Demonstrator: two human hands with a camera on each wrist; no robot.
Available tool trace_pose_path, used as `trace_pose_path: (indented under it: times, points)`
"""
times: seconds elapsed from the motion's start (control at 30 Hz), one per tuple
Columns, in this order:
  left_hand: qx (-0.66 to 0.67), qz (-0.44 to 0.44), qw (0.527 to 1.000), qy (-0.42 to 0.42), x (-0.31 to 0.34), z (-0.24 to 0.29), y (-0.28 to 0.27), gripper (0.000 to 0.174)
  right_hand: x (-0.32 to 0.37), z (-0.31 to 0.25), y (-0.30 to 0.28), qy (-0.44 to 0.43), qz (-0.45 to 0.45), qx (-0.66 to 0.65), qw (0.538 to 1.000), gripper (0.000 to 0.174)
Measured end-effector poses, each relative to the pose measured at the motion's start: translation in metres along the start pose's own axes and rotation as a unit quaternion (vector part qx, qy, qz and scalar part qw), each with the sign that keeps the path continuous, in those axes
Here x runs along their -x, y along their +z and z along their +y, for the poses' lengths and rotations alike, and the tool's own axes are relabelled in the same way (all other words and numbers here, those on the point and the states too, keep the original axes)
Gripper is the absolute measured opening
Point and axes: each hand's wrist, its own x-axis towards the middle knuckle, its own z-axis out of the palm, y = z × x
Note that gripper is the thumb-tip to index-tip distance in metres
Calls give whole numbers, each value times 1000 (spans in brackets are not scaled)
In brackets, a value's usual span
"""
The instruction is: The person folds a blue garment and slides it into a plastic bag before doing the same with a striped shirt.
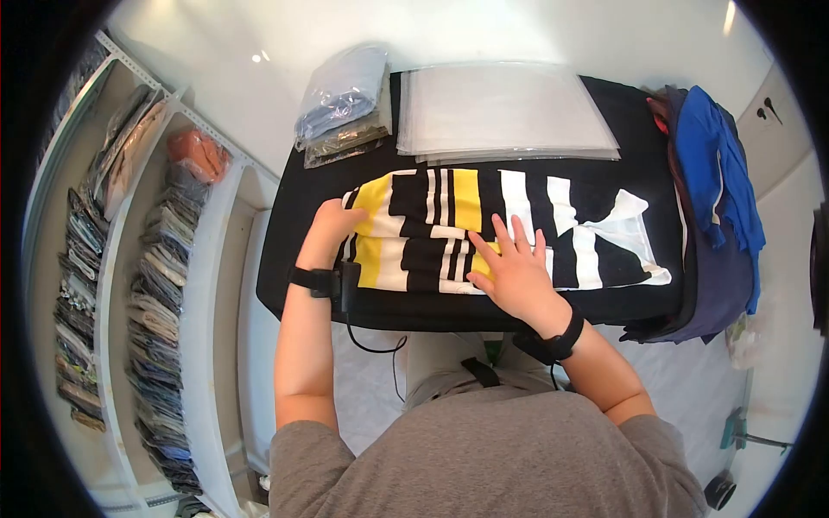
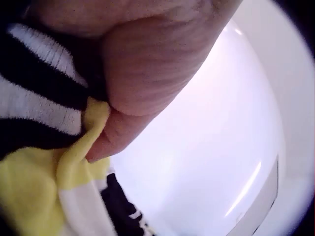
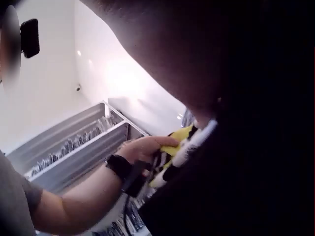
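A knit garment [image 1: 414,203] with yellow, black and white stripes lies stretched out on a black-covered table [image 1: 285,250]. At its left end my left hand [image 1: 331,226] pinches the edge. The left wrist view shows the thumb bearing on a bunched yellow fold of the knit [image 2: 83,137], with the other fingers hidden beneath or behind it. My right hand [image 1: 518,268] rests on the middle of the garment with its fingers spread. To the right of that hand, the garment's white end [image 1: 626,229] is gathered and creased.
Bagged folded clothes [image 1: 345,95] are stacked at the table's back left. Beside them lies a pile of clear plastic bags [image 1: 501,112]. Blue and dark clothes [image 1: 721,181] hang over the right edge. Shelves [image 1: 112,285] of bagged clothes stand at the left.
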Motion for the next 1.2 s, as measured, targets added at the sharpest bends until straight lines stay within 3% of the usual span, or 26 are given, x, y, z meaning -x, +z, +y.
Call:
trace_pose_path:
  times: [0.07, 0.1, 0.17, 0.2, 0.23, 0.3, 0.37, 0.43, 0.5, 0.6, 0.63, 0.7, 0.77, 0.8, 0.87, 0.9, 0.97, 1.0, 1.03, 1.1, 1.13, 1.17, 1.2]
  points:
    - [294, -122, 945, -71, 13, 3, -8, 32, 3, 2, 3, -2, 7, -7, 1000, 58]
    - [293, -125, 945, -70, 9, -7, -5, 32, 4, 3, 2, -5, 14, -13, 1000, 57]
    - [393, -141, 901, -119, 3, -20, -3, 29, 5, 3, 3, -4, 18, -13, 1000, 57]
    - [507, -166, 837, -120, 9, -20, -2, 33, 5, 3, 4, -7, 23, -14, 1000, 57]
    - [505, -168, 838, -117, 13, -20, -5, 33, 4, 4, 3, -4, 26, -13, 1000, 57]
    - [610, -200, 754, -140, 23, -16, -14, 29, 6, 3, 3, -9, 32, -16, 999, 56]
    - [602, -205, 756, -158, 25, -16, -12, 30, 6, 3, 3, -8, 30, -16, 999, 56]
    - [528, -193, 810, -167, 25, -17, -7, 31, 5, 2, 3, -8, 29, -15, 999, 56]
    - [514, -209, 821, -138, 21, -14, -3, 29, 6, 2, 2, -8, 36, -20, 999, 57]
    - [660, -209, 719, -70, 21, 10, -6, 29, 7, 3, -2, -7, 33, -43, 998, 55]
    - [673, -225, 703, -46, 29, 25, -11, 30, 8, 6, -3, -2, 36, -41, 999, 55]
    - [657, -218, 721, -10, 36, 58, -16, 31, 7, 16, -10, -23, -14, -149, 989, 53]
    - [564, -209, 796, 70, 54, 98, -16, 36, 0, 34, -18, 6, -4, -318, 948, 47]
    - [552, -231, 796, 92, 71, 127, -11, 41, -3, 42, -24, 67, -7, -458, 886, 44]
    - [440, -211, 864, 121, 73, 153, 18, 46, -9, 62, -19, 156, 23, -705, 692, 46]
    - [358, -246, 884, 174, 74, 164, 35, 51, -11, 68, -29, 199, 5, -782, 591, 50]
    - [305, -341, 871, 180, 82, 174, 54, 53, -14, 84, -26, 300, -25, -825, 478, 50]
    - [306, -343, 869, 182, 83, 172, 56, 53, -13, 80, -30, 304, 8, -829, 468, 48]
    - [327, -277, 883, 192, 81, 167, 56, 51, -13, 86, -22, 313, 11, -848, 427, 43]
    - [353, -159, 900, 199, 81, 149, 53, 43, -13, 87, -26, 288, 18, -866, 409, 42]
    - [351, -141, 905, 193, 81, 138, 51, 41, -13, 84, -28, 284, 17, -874, 394, 32]
    - [348, -122, 910, 188, 82, 127, 50, 39, -14, 80, -31, 285, 17, -874, 393, 32]
    - [348, -122, 910, 187, 82, 112, 54, 39, -15, 76, -33, 285, 15, -842, 458, 28]
